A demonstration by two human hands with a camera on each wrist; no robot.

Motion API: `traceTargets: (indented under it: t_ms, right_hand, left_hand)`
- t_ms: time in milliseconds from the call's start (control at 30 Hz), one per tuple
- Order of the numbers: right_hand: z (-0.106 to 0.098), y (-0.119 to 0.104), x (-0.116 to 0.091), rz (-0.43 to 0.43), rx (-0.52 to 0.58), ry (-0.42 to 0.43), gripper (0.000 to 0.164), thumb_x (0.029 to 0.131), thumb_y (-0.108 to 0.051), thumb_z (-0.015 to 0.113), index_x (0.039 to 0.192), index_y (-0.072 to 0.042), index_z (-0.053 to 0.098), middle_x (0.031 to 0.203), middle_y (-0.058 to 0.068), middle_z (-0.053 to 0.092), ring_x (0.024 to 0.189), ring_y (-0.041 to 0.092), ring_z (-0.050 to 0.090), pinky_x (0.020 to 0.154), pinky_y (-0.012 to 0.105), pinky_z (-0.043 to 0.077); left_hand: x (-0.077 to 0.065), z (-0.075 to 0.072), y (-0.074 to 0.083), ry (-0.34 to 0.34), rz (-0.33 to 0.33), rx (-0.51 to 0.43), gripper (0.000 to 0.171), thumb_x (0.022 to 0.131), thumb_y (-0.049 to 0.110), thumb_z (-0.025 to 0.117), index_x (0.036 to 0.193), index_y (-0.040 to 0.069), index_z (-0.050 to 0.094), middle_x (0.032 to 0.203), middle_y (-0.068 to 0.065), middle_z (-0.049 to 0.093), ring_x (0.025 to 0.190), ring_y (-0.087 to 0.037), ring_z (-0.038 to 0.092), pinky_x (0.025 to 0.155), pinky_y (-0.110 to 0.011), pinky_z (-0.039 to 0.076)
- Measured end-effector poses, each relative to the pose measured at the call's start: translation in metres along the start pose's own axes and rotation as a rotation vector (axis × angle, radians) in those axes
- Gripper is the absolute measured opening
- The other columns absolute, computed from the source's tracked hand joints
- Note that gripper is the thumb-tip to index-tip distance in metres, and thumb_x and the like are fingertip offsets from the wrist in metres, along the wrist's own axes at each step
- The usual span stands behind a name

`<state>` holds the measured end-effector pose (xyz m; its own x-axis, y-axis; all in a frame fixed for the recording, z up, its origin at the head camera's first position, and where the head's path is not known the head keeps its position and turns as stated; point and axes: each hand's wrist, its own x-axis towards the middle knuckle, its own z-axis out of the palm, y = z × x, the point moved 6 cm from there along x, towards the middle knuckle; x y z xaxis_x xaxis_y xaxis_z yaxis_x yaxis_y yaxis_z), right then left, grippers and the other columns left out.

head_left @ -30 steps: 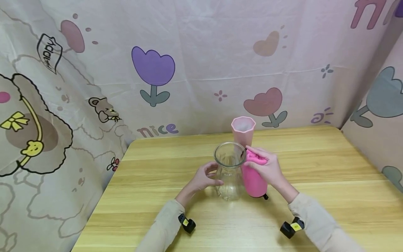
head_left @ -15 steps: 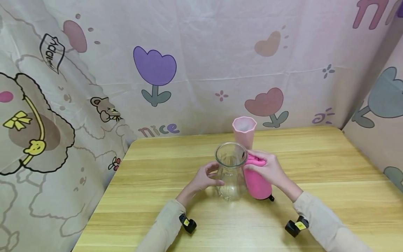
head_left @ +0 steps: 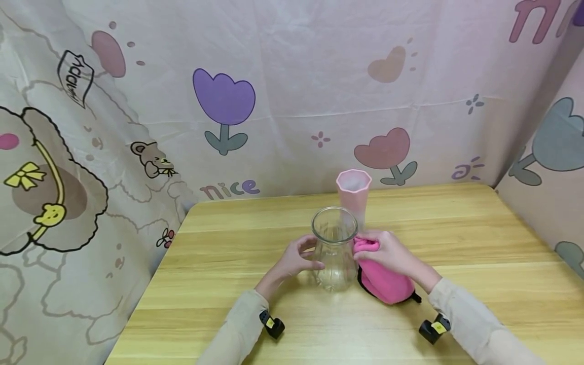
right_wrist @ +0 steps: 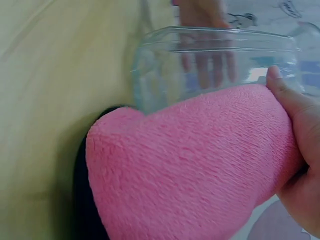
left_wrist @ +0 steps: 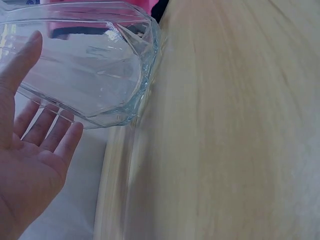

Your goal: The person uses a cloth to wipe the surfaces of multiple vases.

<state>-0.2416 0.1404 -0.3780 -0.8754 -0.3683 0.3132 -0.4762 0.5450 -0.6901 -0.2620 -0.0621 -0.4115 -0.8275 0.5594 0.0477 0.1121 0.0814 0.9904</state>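
Note:
A clear glass vase stands upright on the table. My left hand holds it from the left, thumb in front and fingers around the far side. In the left wrist view, the thumb and fingers of the left hand span the glass. My right hand grips the bunched top of a pink plush cloth with black edging and a small black loop. The cloth sits against or very near the vase's right side; its lower part spreads down towards the table. In the right wrist view, the cloth covers part of the vase.
Behind the glass vase stands a tall pink faceted vase, partly hidden by it. The wooden table ends at a patterned curtain at the back and sides. A black camera is strapped to each wrist.
My right hand has moved slightly down, and the cloth's lower part has swung right and nearer, spreading out. The left hand and glass vase have hardly moved.

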Motion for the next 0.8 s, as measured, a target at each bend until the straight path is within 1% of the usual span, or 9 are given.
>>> traceTargets:
  t_ms: [133,200,300,367,433,533,600,700,800]
  right_hand:
    - [-0.008,0.0,0.001,0.003,0.016,0.064,0.048,0.072,-0.022,0.076,0.108,0.006,0.063,0.104,0.018,0.065,0.095,0.028,0.062,0.078,0.037,0.053]
    - [-0.006,-0.001,0.002,-0.003,0.012,0.045,0.047,0.072,-0.023,0.076,0.108,0.005,0.063,0.104,0.018,0.065,0.096,0.027,0.061,0.079,0.036,0.053]
    - [0.002,0.0,0.003,-0.012,-0.003,-0.008,0.047,0.074,-0.027,0.075,0.109,0.002,0.063,0.104,0.013,0.065,0.093,0.022,0.061,0.077,0.03,0.053]
    - [0.005,0.0,0.003,-0.019,-0.014,-0.03,0.046,0.074,-0.028,0.074,0.11,-0.001,0.064,0.101,0.008,0.066,0.089,0.016,0.06,0.074,0.026,0.052]
    - [0.007,0.001,0.003,-0.023,-0.039,-0.036,0.045,0.074,-0.028,0.074,0.111,-0.005,0.064,0.088,0.0,0.065,0.077,0.009,0.057,0.066,0.021,0.05]
    - [0.011,0.003,0.002,-0.027,-0.065,-0.068,0.043,0.074,-0.026,0.074,0.112,-0.009,0.064,0.065,-0.009,0.049,0.06,0.003,0.043,0.052,0.018,0.041]
    - [0.014,0.005,0.001,-0.012,-0.069,-0.104,0.038,0.074,-0.024,0.074,0.108,-0.009,0.065,0.059,-0.01,0.039,0.053,0.001,0.036,0.047,0.017,0.036]
    - [0.019,0.009,-0.001,0.025,-0.061,-0.174,0.033,0.073,-0.021,0.075,0.1,-0.004,0.065,0.059,-0.012,0.047,0.051,-0.002,0.039,0.045,0.016,0.038]
    - [0.017,0.011,-0.005,0.05,-0.069,-0.209,0.038,0.074,-0.021,0.075,0.1,0.004,0.064,0.068,-0.008,0.061,0.057,-0.002,0.05,0.051,0.016,0.047]
  left_hand:
    - [0.0,0.0,0.0,0.0,0.006,0.009,0.064,0.07,-0.005,0.073,0.127,-0.008,0.042,0.126,-0.024,0.047,0.119,-0.04,0.042,0.099,-0.038,0.04]
    - [0.001,0.0,-0.001,-0.003,0.008,0.012,0.064,0.07,-0.005,0.073,0.127,-0.008,0.042,0.126,-0.024,0.047,0.119,-0.039,0.042,0.099,-0.038,0.04]
    - [0.002,-0.001,-0.002,-0.004,0.011,0.016,0.064,0.07,-0.005,0.073,0.126,-0.008,0.042,0.125,-0.024,0.048,0.119,-0.039,0.042,0.099,-0.038,0.041]
    - [0.005,-0.002,-0.007,-0.005,0.01,0.009,0.064,0.07,-0.006,0.073,0.127,-0.008,0.042,0.125,-0.023,0.047,0.119,-0.039,0.043,0.099,-0.038,0.041]
    - [0.006,-0.004,-0.013,-0.006,0.009,0.001,0.065,0.07,-0.005,0.073,0.127,-0.008,0.042,0.125,-0.023,0.047,0.118,-0.039,0.043,0.099,-0.038,0.041]
    - [0.01,-0.006,-0.022,-0.008,-0.005,0.0,0.066,0.069,-0.007,0.072,0.128,-0.005,0.042,0.126,-0.022,0.047,0.118,-0.037,0.044,0.099,-0.038,0.041]
    - [0.01,-0.007,-0.023,-0.006,-0.002,0.028,0.066,0.069,-0.004,0.073,0.128,-0.004,0.043,0.126,-0.021,0.048,0.118,-0.036,0.045,0.098,-0.037,0.041]
    - [0.009,-0.007,-0.02,-0.003,0.0,0.109,0.066,0.07,0.001,0.075,0.128,0.0,0.044,0.126,-0.017,0.05,0.117,-0.032,0.047,0.099,-0.036,0.04]
    - [0.007,-0.005,-0.011,-0.012,0.026,0.272,0.067,0.071,0.009,0.075,0.13,0.003,0.043,0.127,-0.015,0.049,0.119,-0.028,0.046,0.1,-0.037,0.039]
